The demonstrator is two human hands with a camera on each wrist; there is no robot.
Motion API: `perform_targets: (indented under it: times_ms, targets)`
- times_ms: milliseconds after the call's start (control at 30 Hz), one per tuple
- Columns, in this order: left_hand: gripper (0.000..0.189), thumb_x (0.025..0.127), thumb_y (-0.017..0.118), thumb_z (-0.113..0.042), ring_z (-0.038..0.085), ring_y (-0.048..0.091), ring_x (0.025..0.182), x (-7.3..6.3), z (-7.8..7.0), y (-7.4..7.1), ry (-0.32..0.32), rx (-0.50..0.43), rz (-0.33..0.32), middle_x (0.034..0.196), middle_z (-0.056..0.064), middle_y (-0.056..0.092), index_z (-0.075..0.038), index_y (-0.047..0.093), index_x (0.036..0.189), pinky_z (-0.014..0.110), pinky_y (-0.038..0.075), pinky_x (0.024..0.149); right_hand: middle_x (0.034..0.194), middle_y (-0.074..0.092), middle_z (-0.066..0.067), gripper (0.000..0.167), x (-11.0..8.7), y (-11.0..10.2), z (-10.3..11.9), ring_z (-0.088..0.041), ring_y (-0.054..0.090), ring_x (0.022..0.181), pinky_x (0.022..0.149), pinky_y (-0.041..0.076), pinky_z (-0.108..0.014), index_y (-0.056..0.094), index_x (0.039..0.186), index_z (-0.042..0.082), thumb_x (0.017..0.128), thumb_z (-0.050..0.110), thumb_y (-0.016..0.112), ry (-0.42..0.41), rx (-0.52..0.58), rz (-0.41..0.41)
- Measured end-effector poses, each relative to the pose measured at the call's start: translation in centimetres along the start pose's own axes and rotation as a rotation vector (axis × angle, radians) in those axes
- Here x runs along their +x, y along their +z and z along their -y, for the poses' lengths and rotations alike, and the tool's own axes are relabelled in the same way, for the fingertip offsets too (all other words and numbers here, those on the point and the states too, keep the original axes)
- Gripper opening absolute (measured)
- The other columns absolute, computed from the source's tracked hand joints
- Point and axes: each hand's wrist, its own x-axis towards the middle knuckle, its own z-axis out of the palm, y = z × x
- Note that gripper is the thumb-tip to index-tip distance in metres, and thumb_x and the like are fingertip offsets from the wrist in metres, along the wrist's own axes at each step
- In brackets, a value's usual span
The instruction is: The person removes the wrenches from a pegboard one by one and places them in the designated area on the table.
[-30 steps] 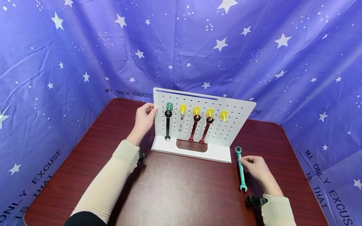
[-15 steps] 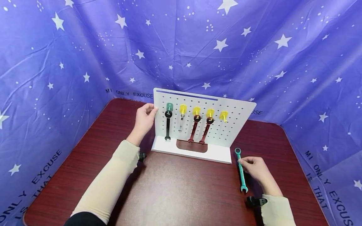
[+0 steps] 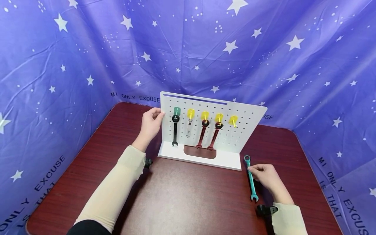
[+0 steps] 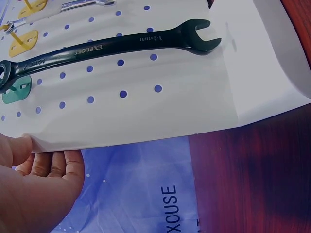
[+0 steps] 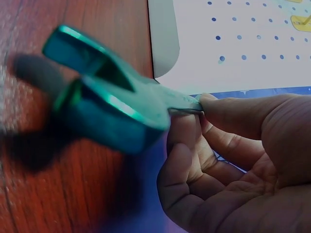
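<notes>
on pegboard (image 3: 227,138) near teal wrench (image 3: 251,181), black wrench (image 3: 175,132) hangs; starry curtain (image 3: 188,49) behind.

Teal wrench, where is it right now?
In the head view, the teal wrench is on the right side, pinched by the right hand, just to the right of the white pegboard.

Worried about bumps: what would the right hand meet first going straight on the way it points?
Past the held teal wrench, the right hand would probably meet the right end of the white pegboard; height is hard to judge.
</notes>
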Motion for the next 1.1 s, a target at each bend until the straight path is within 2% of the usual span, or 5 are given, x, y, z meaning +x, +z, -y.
perform_targets:
  times_ms: [300,700,1100]
  targets:
    - [0.014,0.099,0.066,-0.004,0.030,0.065,0.080,0.03,0.02,0.03,-0.006,0.006,0.004,0.095,0.021,0.072,0.009,0.070,0.102,0.024,0.051,0.065,0.080,0.069,-0.008,0.027,0.04,0.06,0.03,-0.021,0.064,0.070,0.060,0.054,-0.031,0.072,0.102,-0.014,0.098,0.013,0.069,0.003,0.012,-0.016]
    - [0.014,0.099,0.066,-0.005,0.028,0.065,0.078,0.04,0.07,0.03,-0.005,0.010,0.004,0.094,0.021,0.072,0.008,0.070,0.102,0.023,0.050,0.064,0.077,0.069,-0.007,0.026,0.16,0.24,-0.29,-0.021,0.064,0.068,0.059,0.052,-0.032,0.073,0.100,-0.011,0.098,0.014,0.070,0.002,-0.051,-0.021]
    - [0.015,0.099,0.066,-0.006,0.031,0.065,0.078,0.13,0.28,0.05,0.000,0.009,0.004,0.093,0.020,0.072,0.008,0.071,0.101,0.023,0.049,0.064,0.075,0.069,-0.004,0.023,0.04,0.00,-0.35,-0.019,0.064,0.069,0.065,0.049,-0.036,0.076,0.095,-0.005,0.098,0.017,0.069,-0.016,-0.184,-0.030]
